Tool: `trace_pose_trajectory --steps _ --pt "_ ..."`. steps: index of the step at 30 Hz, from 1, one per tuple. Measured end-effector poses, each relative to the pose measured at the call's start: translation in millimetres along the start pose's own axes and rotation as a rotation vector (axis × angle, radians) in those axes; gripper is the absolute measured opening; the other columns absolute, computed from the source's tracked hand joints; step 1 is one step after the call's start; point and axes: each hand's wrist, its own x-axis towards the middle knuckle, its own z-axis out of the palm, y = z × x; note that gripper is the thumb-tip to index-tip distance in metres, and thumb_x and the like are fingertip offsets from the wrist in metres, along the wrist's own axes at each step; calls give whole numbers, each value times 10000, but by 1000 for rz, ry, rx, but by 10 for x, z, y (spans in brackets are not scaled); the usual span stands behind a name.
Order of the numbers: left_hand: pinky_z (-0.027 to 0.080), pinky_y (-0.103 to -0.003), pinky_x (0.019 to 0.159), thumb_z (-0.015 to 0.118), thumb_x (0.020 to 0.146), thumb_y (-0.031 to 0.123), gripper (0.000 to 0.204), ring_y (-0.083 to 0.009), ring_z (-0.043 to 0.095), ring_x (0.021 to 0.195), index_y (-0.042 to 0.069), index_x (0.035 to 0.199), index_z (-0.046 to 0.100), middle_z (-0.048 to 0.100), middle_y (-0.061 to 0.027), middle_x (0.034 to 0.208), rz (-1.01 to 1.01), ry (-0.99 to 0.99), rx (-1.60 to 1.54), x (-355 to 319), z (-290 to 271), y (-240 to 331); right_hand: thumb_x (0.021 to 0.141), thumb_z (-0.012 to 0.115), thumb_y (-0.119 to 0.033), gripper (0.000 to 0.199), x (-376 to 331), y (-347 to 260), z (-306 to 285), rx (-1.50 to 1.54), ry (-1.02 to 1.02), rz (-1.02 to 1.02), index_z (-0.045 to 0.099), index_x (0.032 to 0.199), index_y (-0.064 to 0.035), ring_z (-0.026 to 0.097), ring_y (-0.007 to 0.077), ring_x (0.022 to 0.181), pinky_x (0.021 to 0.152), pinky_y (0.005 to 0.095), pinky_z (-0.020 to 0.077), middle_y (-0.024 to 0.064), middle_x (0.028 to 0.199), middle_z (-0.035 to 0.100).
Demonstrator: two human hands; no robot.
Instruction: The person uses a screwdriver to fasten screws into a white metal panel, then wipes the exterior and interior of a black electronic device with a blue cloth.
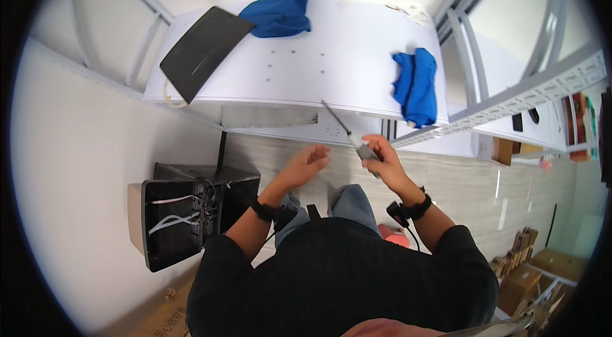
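Note:
My right hand point(386, 164) is closed around the grey handle of a screwdriver point(362, 148). Its long dark shaft points up and to the left, with the tip close to the front edge of a white shelf point(357, 50). My left hand point(307, 165) hovers to the left of the screwdriver, empty, with its fingers loosely bent and apart. Several small screws point(293, 52) lie scattered on the middle of the shelf. A dark flat panel point(205, 51) rests at the shelf's left end.
Crumpled blue cloths lie at the back point(279, 12) and right point(417, 87) of the shelf. A black machine housing point(172, 222) with exposed cables stands open at lower left. Metal uprights point(465, 50) flank the shelf. Cardboard boxes point(519, 289) sit at lower right.

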Motion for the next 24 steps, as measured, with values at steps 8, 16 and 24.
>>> trace_pose_trajectory --steps 8,16,24 --pt "518 -282 734 729 800 123 709 -169 613 856 18 1402 368 508 -141 1205 223 64 134 944 644 761 892 634 -127 469 668 -93 -267 -193 560 -144 387 1278 -25 591 148 747 633 281 480 103 888 600" --pt "540 -277 665 755 745 30 711 -177 635 806 2 1373 422 481 -132 1157 271 17 267 1571 560 783 883 633 -151 446 1069 20 -471 -481 602 -47 449 1246 31 654 299 864 757 352 527 204 1031 622" --pt "531 -283 653 761 712 42 697 -173 627 746 26 1343 466 484 -160 1174 312 4 369 1857 440 820 777 720 -137 292 952 -645 -646 -696 653 70 661 1030 -4 661 283 912 793 361 522 158 1024 665"
